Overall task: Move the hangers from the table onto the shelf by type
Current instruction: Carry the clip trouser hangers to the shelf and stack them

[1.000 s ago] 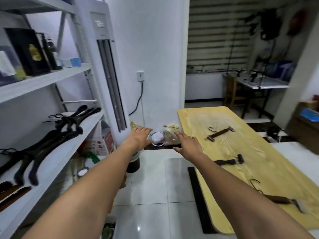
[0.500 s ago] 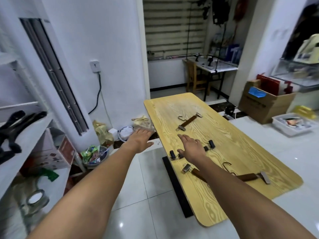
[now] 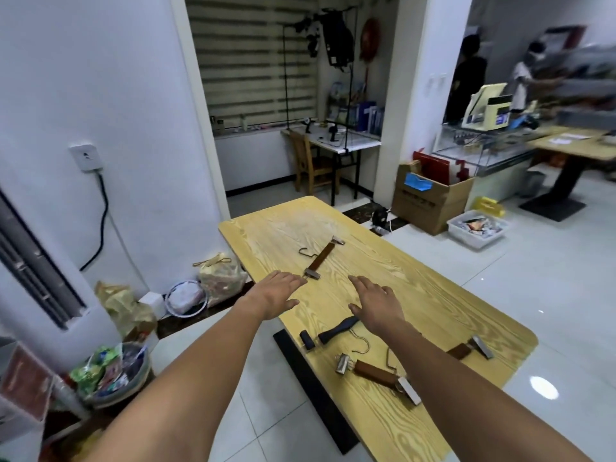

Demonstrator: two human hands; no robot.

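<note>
A yellow wooden table (image 3: 416, 295) carries several clip hangers. A brown wooden clip hanger (image 3: 321, 258) lies at the far middle, its near clip just past the fingertips of my left hand (image 3: 275, 296). My left hand is flat and holds nothing. My right hand (image 3: 375, 305) is spread flat above a black clip hanger (image 3: 333, 330) and partly covers it. Another brown hanger (image 3: 376, 375) lies near my right forearm, and a further one (image 3: 466, 349) shows beyond the arm. The shelf is out of view.
Bags (image 3: 220, 278), a bin of wrappers (image 3: 113, 371) and boxes sit along the left wall. A cardboard box (image 3: 430, 198) and a white tub (image 3: 476, 228) stand on the floor to the right. Two people stand behind a glass counter (image 3: 483, 148) at the far right.
My view has turned right, away from the shelf and onto the table. Both hands have moved out over the tabletop; the left one, earlier beside the table, is now above it.
</note>
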